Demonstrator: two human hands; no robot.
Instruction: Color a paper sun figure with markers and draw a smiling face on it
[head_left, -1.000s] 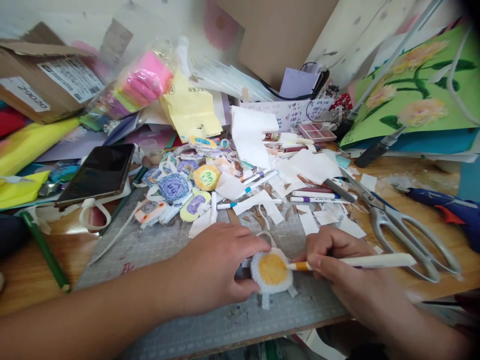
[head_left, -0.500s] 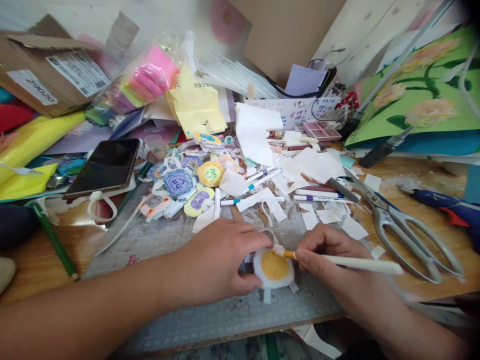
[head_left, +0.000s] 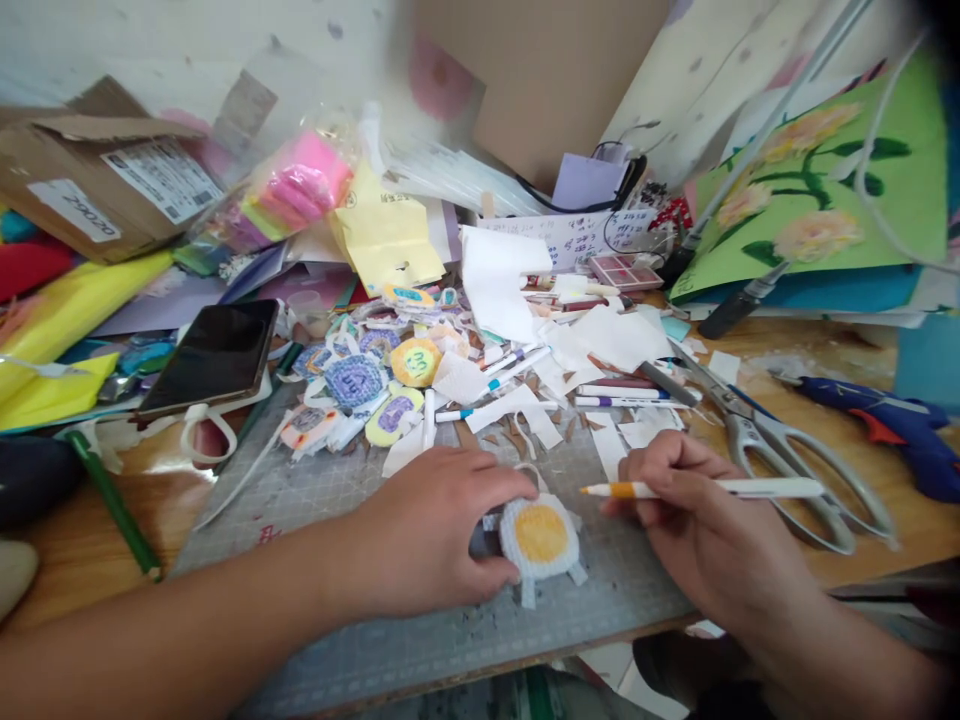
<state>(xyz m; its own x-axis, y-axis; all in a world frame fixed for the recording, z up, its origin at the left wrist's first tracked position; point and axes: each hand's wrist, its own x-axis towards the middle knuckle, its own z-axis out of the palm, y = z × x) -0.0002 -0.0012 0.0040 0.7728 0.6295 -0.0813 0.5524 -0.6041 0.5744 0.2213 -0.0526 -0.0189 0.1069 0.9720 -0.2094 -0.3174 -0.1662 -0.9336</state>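
Note:
My left hand (head_left: pixel 454 525) grips the left edge of a small white padded craft piece (head_left: pixel 540 537) between thumb and fingers. The piece has a yellow oval centre, short tabs at its edge and a thin loop at the top, and rests on the grey cutting mat (head_left: pixel 360 640). To its right, my right hand (head_left: pixel 686 510) is closed on a white marker pen (head_left: pixel 772 488). Its orange-yellow tip points left and is apart from the piece. Behind the hands lie finished-looking coloured pieces, among them a blue one (head_left: pixel 354 378) and a yellow one (head_left: pixel 415 361).
Large scissors (head_left: pixel 795 470) and a blue glue gun (head_left: pixel 870 400) lie at the right. Paper scraps (head_left: pixel 607 335) and several markers cover the middle. At the left are a phone (head_left: pixel 214 355), a green pencil (head_left: pixel 112 505) and a cardboard box (head_left: pixel 112 185).
My right hand has lifted the marker off the yellow centre and drawn it to the right. My left hand keeps its hold on the piece. The camera view has shifted slightly.

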